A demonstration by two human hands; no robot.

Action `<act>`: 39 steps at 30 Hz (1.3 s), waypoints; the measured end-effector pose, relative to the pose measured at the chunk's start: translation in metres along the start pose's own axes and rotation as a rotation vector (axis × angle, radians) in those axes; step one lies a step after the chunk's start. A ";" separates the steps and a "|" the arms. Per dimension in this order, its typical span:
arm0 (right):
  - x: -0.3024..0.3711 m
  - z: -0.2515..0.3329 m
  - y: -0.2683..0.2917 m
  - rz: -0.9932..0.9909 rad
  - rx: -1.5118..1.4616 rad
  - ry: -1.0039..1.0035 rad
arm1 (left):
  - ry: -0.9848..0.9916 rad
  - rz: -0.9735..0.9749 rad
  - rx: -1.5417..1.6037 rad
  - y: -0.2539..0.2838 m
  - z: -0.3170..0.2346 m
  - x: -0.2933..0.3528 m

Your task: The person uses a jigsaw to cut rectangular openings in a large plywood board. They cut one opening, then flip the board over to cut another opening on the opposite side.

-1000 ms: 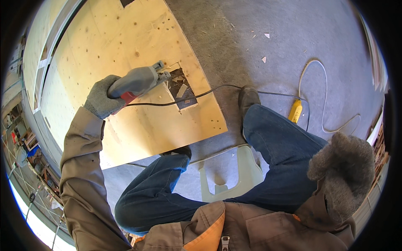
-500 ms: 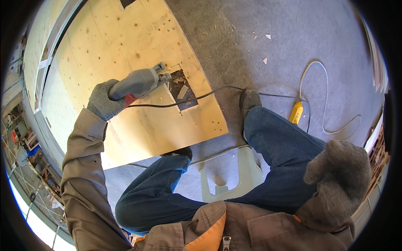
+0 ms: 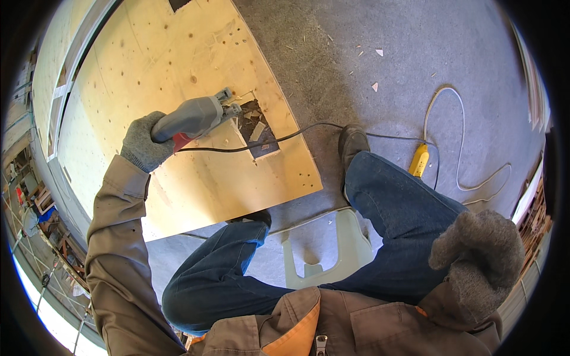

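Note:
My left hand (image 3: pixel 146 141), in a grey knit glove, is closed around the rear of a grey and red corded jigsaw (image 3: pixel 189 121). The saw's front end is beside a rectangular cutout (image 3: pixel 252 115) in a large plywood sheet (image 3: pixel 178 178). Dark material and loose wood chips show inside the opening; the blade cannot be made out. A black cord (image 3: pixel 237 149) runs from the saw across the cutout to the right. My right hand (image 3: pixel 484 255), gloved the same way, is raised by my right thigh with its fingers curled, and nothing shows in it.
A yellow outlet block (image 3: pixel 419 160) on a pale extension cord (image 3: pixel 462 136) lies on the concrete floor (image 3: pixel 392 35). A pale green stool (image 3: pixel 350 249) is between my legs. My right shoe (image 3: pixel 351 142) is beside the sheet's edge. Wood scraps (image 3: pixel 379 53) are scattered beyond.
My right hand has dropped slightly and its fingers have shifted. My left hand and the jigsaw stay at nearly the same place over the plywood.

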State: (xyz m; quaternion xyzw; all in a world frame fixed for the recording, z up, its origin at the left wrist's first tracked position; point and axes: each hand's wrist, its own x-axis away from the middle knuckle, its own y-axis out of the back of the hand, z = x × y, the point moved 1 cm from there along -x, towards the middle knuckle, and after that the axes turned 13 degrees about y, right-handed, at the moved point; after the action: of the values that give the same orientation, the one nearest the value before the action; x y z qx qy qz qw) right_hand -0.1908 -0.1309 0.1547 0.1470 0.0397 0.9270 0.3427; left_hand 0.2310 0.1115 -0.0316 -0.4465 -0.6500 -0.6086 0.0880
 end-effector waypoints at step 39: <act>0.008 -0.003 0.010 0.005 -0.024 -0.056 | -0.053 -0.079 0.019 -0.004 0.003 0.001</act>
State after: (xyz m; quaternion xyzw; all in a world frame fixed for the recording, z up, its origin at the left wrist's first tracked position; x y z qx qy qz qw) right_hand -0.2034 -0.1336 0.1559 0.1689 0.0188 0.9238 0.3431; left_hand 0.2294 0.1147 -0.0345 -0.4356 -0.6748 -0.5936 0.0511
